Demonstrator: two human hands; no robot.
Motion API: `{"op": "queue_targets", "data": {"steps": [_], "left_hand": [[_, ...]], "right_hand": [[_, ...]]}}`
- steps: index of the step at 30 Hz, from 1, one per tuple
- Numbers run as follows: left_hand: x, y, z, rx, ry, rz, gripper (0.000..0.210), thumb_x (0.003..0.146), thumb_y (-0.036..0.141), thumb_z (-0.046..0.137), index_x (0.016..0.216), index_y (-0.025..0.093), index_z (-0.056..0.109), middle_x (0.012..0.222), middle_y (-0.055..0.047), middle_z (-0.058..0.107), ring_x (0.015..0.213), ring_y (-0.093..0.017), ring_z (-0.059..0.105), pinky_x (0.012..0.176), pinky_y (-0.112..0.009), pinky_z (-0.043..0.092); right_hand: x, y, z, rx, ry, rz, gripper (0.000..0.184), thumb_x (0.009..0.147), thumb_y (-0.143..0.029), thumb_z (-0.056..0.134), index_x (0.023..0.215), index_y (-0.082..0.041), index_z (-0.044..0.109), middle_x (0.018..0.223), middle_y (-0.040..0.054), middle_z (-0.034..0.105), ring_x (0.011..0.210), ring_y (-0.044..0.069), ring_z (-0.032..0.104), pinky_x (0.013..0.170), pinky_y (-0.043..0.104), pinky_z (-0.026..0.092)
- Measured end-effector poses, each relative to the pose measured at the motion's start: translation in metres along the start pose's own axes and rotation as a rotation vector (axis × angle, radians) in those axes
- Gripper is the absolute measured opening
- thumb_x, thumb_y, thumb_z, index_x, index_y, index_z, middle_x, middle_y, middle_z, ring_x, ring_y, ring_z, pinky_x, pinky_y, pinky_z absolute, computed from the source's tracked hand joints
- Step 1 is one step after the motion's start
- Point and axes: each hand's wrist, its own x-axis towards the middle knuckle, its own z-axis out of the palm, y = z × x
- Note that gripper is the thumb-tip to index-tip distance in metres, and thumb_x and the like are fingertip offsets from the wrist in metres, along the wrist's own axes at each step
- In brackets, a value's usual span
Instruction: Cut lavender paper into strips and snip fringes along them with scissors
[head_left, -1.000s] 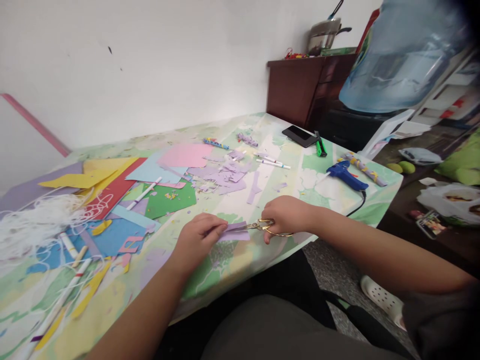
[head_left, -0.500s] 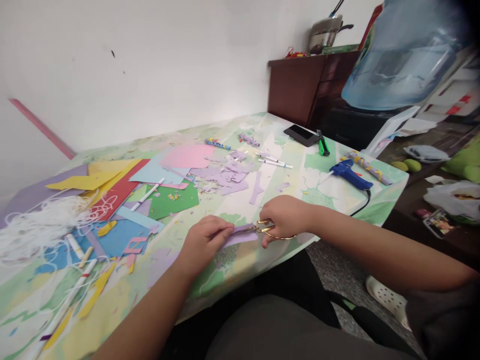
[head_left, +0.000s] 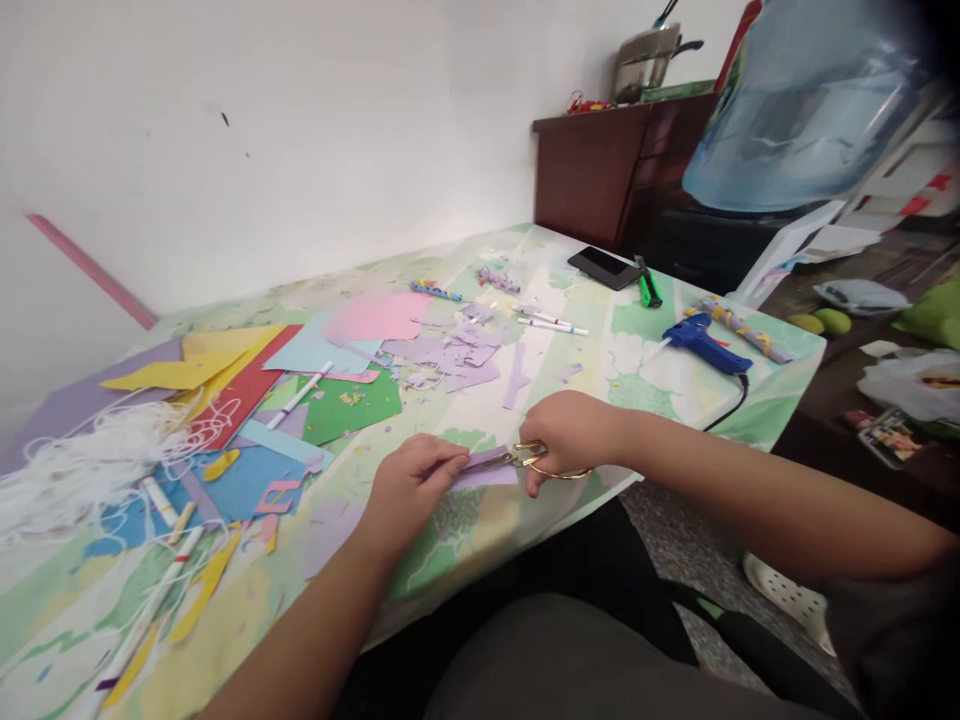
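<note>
Near the front edge of the table, my left hand (head_left: 421, 482) pinches a piece of purple paper (head_left: 491, 478) between thumb and fingers. From the right, my right hand (head_left: 564, 440) grips gold-handled scissors (head_left: 528, 456), its fingers and thumb at the handle loops. The scissor blades lie against the purple paper, pointing toward my left fingertips. How far the blades are apart I cannot tell. Just beyond my hands are a narrow purple strip (head_left: 514, 376) and a heap of purple paper scraps (head_left: 469, 355).
Coloured sheets, including a green sheet (head_left: 356, 405), and tangled white string (head_left: 97, 450) cover the table's left side. A blue glue gun (head_left: 707, 343) with its cord, a green-handled cutter (head_left: 648, 284) and a black phone-like slab (head_left: 604, 267) lie at the right. White markers (head_left: 553, 326) rest mid-table.
The view has shifted slightly, so the table's things sit a little differently in the picture. Both hands keep nearly the same place, with the scissors still at the purple paper.
</note>
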Motion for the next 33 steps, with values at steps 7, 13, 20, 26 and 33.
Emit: {"op": "queue_targets", "data": {"steps": [7, 13, 20, 26, 33], "left_hand": [[-0.001, 0.001, 0.002, 0.004, 0.043, -0.063, 0.016, 0.069, 0.029, 0.048, 0.073, 0.019, 0.06, 0.069, -0.001, 0.059, 0.066, -0.012, 0.052, 0.061, -0.024, 0.04], [-0.001, -0.001, 0.004, 0.013, 0.044, 0.007, 0.017, 0.068, 0.029, 0.049, 0.074, 0.02, 0.062, 0.075, -0.002, 0.061, 0.078, -0.014, 0.052, 0.071, -0.026, 0.04], [0.0, -0.002, 0.005, -0.026, 0.046, -0.1, 0.018, 0.067, 0.031, 0.049, 0.074, 0.022, 0.063, 0.083, -0.002, 0.061, 0.091, -0.017, 0.049, 0.077, -0.03, 0.038], [0.001, -0.004, 0.006, -0.115, 0.064, -0.183, 0.018, 0.066, 0.033, 0.051, 0.074, 0.022, 0.063, 0.089, -0.003, 0.059, 0.089, -0.017, 0.051, 0.078, -0.031, 0.038], [0.0, -0.002, 0.008, -0.13, 0.074, -0.205, 0.018, 0.066, 0.033, 0.051, 0.074, 0.022, 0.063, 0.09, -0.003, 0.059, 0.09, -0.016, 0.05, 0.08, -0.03, 0.036]], "right_hand": [[0.001, 0.0, -0.001, -0.002, 0.011, -0.004, 0.061, 0.053, -0.071, 0.031, 0.061, -0.017, 0.057, 0.059, 0.0047, 0.057, 0.052, 0.014, 0.047, 0.042, 0.023, 0.019], [0.003, -0.004, -0.003, 0.027, -0.012, -0.038, 0.066, 0.052, -0.073, 0.028, 0.066, -0.016, 0.058, 0.061, 0.0065, 0.057, 0.053, 0.014, 0.047, 0.044, 0.023, 0.02], [0.012, -0.007, -0.001, 0.021, -0.007, -0.044, 0.065, 0.051, -0.073, 0.029, 0.064, -0.016, 0.058, 0.057, 0.0053, 0.056, 0.051, 0.013, 0.045, 0.043, 0.023, 0.019], [0.013, -0.005, -0.001, 0.005, -0.001, -0.007, 0.059, 0.056, -0.069, 0.032, 0.063, -0.016, 0.058, 0.057, 0.0055, 0.056, 0.051, 0.014, 0.046, 0.043, 0.023, 0.02], [0.014, -0.009, -0.002, 0.01, 0.025, -0.031, 0.067, 0.051, -0.074, 0.027, 0.064, -0.015, 0.058, 0.055, 0.006, 0.055, 0.05, 0.015, 0.046, 0.043, 0.023, 0.021]]}}
